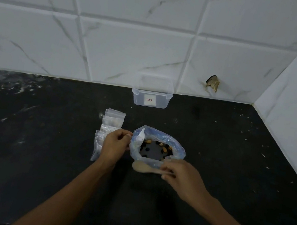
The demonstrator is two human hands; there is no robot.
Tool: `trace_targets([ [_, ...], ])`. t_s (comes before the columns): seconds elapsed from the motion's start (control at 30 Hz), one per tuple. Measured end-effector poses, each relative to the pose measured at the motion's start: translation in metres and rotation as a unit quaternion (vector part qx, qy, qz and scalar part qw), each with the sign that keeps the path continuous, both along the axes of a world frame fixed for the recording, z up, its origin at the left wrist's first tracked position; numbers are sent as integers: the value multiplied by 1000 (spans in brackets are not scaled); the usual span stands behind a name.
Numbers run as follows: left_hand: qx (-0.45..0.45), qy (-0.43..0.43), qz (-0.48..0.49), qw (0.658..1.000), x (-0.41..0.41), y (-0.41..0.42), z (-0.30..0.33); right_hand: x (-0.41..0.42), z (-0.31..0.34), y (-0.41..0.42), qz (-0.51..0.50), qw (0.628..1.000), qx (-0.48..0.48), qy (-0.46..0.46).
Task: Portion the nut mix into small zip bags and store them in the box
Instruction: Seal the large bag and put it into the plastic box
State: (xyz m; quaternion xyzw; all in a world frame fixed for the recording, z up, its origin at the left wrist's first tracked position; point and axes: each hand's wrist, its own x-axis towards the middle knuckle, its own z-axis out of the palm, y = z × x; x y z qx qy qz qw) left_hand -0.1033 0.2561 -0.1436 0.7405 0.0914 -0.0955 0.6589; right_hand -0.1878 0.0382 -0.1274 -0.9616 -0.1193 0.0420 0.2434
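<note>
A large clear plastic bag [178, 147] lies wide open on the black counter, with a few brown and dark nuts [164, 148] inside. My left hand [114, 143] pinches the bag's left rim. My right hand [182, 175] holds a pale spoon [140, 167] by its handle and touches the bag's near rim. A row of small clear zip bags [112, 121] lies left of the big bag, partly under my left hand. A clear plastic box [152, 95] with a white label stands without a lid against the wall.
The black counter [41, 144] is speckled with white marks and ends at a front edge near the bottom. White marble tiles form the back wall and the right side wall. A chipped hole [213, 82] shows in the back wall tile.
</note>
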Motion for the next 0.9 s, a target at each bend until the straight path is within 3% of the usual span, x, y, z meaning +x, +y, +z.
trace_targets([
  [0.6, -4, 18, 10, 1000, -12, 1, 5, -20, -63, 4, 18, 996, -79, 28],
  [0.77, 3, 7, 6, 1000, -13, 1, 6, -22, -64, 3, 9, 997, -71, 32],
  [0.9, 66, -15, 2, 998, -10, 1, 5, -17, -46, 0, -39, 999, -10, 30],
])
